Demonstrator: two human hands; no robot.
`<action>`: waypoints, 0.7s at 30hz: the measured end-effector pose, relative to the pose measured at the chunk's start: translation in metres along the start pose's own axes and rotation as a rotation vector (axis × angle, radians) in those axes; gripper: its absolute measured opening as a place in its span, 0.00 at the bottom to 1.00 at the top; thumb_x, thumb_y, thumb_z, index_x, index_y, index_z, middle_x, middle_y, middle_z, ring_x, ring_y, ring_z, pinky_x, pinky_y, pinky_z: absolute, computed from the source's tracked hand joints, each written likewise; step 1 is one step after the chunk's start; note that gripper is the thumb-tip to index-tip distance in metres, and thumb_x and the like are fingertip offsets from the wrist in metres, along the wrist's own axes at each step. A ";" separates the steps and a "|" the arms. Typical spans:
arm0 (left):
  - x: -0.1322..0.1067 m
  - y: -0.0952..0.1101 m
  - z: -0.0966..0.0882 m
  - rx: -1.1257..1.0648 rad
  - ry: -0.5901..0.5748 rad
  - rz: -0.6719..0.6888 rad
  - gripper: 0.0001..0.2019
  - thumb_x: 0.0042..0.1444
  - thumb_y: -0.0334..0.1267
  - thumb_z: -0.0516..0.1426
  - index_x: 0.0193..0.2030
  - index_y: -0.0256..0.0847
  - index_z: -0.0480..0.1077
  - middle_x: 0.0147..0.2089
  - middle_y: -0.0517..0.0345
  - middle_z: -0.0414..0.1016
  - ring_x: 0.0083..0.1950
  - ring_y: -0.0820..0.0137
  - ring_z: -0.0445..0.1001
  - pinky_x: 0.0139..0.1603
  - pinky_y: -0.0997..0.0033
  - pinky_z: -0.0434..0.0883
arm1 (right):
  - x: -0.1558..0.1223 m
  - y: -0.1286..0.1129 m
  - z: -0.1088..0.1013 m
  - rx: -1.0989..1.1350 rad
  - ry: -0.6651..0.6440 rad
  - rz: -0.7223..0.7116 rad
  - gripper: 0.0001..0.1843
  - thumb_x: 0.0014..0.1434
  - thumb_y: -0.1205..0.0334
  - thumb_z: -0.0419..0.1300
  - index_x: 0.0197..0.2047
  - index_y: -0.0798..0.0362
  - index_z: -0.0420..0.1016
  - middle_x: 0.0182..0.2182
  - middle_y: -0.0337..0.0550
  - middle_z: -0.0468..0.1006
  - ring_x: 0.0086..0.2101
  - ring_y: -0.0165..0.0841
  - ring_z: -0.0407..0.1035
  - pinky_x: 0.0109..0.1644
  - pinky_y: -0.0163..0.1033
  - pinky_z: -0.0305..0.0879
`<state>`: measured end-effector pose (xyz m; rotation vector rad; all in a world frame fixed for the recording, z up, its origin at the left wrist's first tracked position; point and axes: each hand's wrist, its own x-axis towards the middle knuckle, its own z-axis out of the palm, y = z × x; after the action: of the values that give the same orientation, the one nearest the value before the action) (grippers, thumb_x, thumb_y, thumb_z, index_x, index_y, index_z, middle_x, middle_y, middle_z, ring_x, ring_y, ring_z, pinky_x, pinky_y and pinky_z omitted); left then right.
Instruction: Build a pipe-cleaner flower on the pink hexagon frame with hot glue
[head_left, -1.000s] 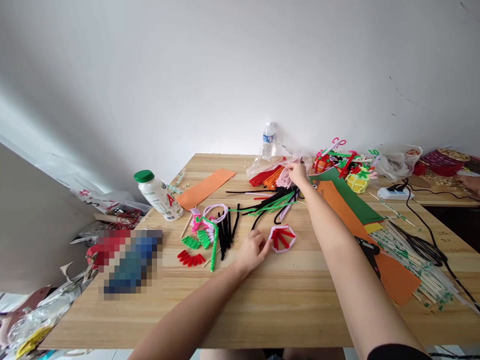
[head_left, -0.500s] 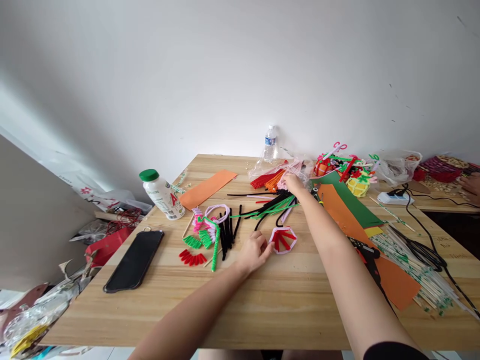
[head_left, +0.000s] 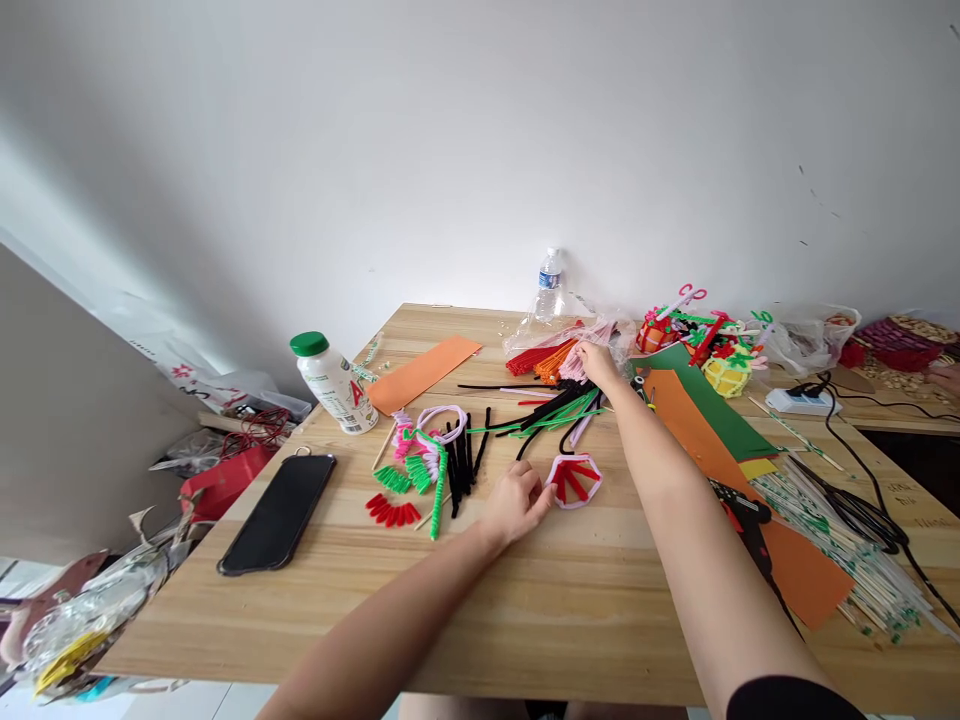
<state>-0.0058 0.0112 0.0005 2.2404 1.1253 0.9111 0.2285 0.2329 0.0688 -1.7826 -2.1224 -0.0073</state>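
My left hand [head_left: 517,505] rests on the table, fingers curled, with thumb and fingertips at the left edge of a hexagonal pipe-cleaner piece [head_left: 574,482] that has a pale pink rim and red strips. Farther back, my right hand [head_left: 600,366] has its fingers closed at the bundle of pink pipe cleaners [head_left: 571,368]; the fingertips are partly hidden. Beside that bundle lie orange pipe cleaners [head_left: 553,362] and red pipe cleaners [head_left: 529,360] in a clear plastic bag. Black pipe cleaners [head_left: 553,408] and green ones [head_left: 577,410] spread out in front.
Left of my hands are short black pieces [head_left: 463,460], red pieces [head_left: 392,511], a phone [head_left: 277,515] and a white bottle [head_left: 337,388]. To the right lie orange paper [head_left: 686,430], a glue gun [head_left: 742,510], wrapped sticks [head_left: 832,540], scissors [head_left: 847,505] and a power strip [head_left: 799,400].
The view has shifted slightly, so everything sits a little farther right. Both hands stay at the same things, the right at the pink bundle and the left beside the hexagonal piece.
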 end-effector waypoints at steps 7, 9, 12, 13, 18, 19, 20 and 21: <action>0.028 0.006 -0.022 -0.256 0.281 -0.252 0.12 0.61 0.39 0.48 0.39 0.38 0.70 0.35 0.54 0.74 0.35 0.70 0.72 0.35 0.71 0.70 | 0.000 0.009 0.000 0.062 -0.004 -0.088 0.17 0.57 0.74 0.49 0.45 0.57 0.75 0.41 0.47 0.78 0.40 0.33 0.71 0.45 0.35 0.64; 0.067 0.006 -0.025 -0.147 0.217 -0.111 0.12 0.58 0.33 0.48 0.43 0.39 0.71 0.43 0.52 0.75 0.45 0.67 0.73 0.46 0.68 0.70 | 0.001 0.011 0.000 0.071 -0.021 -0.117 0.19 0.54 0.76 0.50 0.43 0.56 0.77 0.42 0.47 0.78 0.42 0.33 0.71 0.48 0.35 0.64; 0.137 0.001 -0.015 0.142 0.085 0.031 0.18 0.57 0.29 0.50 0.53 0.37 0.67 0.61 0.44 0.64 0.63 0.59 0.61 0.63 0.57 0.58 | 0.000 0.012 0.000 0.070 -0.041 -0.156 0.22 0.49 0.80 0.50 0.41 0.55 0.79 0.43 0.46 0.78 0.44 0.34 0.70 0.50 0.36 0.63; 0.158 -0.001 -0.008 0.214 0.006 0.034 0.20 0.56 0.31 0.51 0.57 0.36 0.64 0.65 0.43 0.59 0.66 0.56 0.55 0.66 0.55 0.55 | 0.000 0.012 -0.001 0.066 -0.043 -0.165 0.23 0.48 0.80 0.50 0.41 0.56 0.79 0.43 0.47 0.78 0.44 0.34 0.70 0.50 0.36 0.63; 0.211 -0.018 0.031 0.365 -0.241 -0.009 0.28 0.60 0.37 0.52 0.66 0.35 0.53 0.71 0.39 0.42 0.70 0.52 0.45 0.65 0.51 0.53 | -0.004 0.014 -0.007 0.032 -0.049 -0.178 0.15 0.52 0.76 0.52 0.34 0.59 0.80 0.36 0.48 0.79 0.38 0.34 0.70 0.44 0.36 0.65; 0.212 -0.021 0.037 0.364 -0.251 0.002 0.27 0.60 0.36 0.52 0.65 0.37 0.53 0.71 0.40 0.43 0.70 0.54 0.46 0.65 0.53 0.54 | -0.005 0.013 -0.008 0.025 -0.049 -0.179 0.14 0.53 0.75 0.52 0.33 0.59 0.80 0.35 0.48 0.79 0.37 0.34 0.70 0.43 0.35 0.64; 0.212 -0.025 0.042 0.361 -0.255 0.011 0.26 0.59 0.34 0.52 0.65 0.38 0.54 0.70 0.41 0.44 0.70 0.55 0.46 0.65 0.54 0.54 | -0.006 0.012 -0.009 0.020 -0.049 -0.181 0.13 0.53 0.74 0.52 0.32 0.59 0.79 0.33 0.48 0.78 0.36 0.34 0.70 0.41 0.35 0.64; 0.212 -0.027 0.046 0.356 -0.252 0.016 0.25 0.59 0.33 0.52 0.64 0.38 0.56 0.70 0.42 0.46 0.70 0.55 0.47 0.64 0.55 0.55 | -0.009 0.009 -0.008 0.017 -0.049 -0.188 0.13 0.54 0.73 0.53 0.31 0.59 0.79 0.32 0.47 0.78 0.35 0.34 0.70 0.40 0.34 0.63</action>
<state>0.1078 0.1957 0.0259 2.5612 1.2270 0.4389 0.2404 0.2247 0.0721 -1.5827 -2.3109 0.0053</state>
